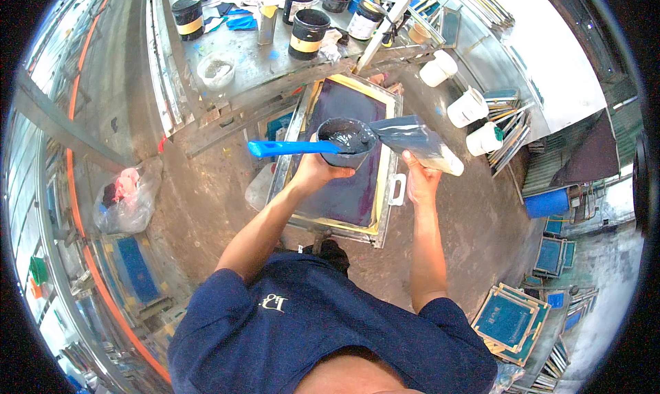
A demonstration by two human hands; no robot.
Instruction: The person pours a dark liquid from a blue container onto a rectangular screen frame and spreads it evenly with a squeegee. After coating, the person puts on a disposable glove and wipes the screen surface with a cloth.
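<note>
In front of me my left hand (317,174) is closed round a dark pot (337,159) of glossy black ink-like paste. A blue-handled tool (292,148) rests in the pot, its handle sticking out to the left and its working end hidden in the paste. To the right, my right hand (421,181) grips a tilted, tapering container (419,141), streaked grey and dark, with a pale base. Its narrow dark end meets the pot's rim; whether anything flows cannot be made out. Beneath both lies a framed printing screen (344,198) with a dark purple mesh and yellow-taped edges.
A metal bench (240,71) ahead carries several ink pots, including a black tub (309,33). White buckets (467,108) stand on the floor at right, beside stacked frames. A clear bag (130,205) lies at left. More screens (507,320) lean at lower right.
</note>
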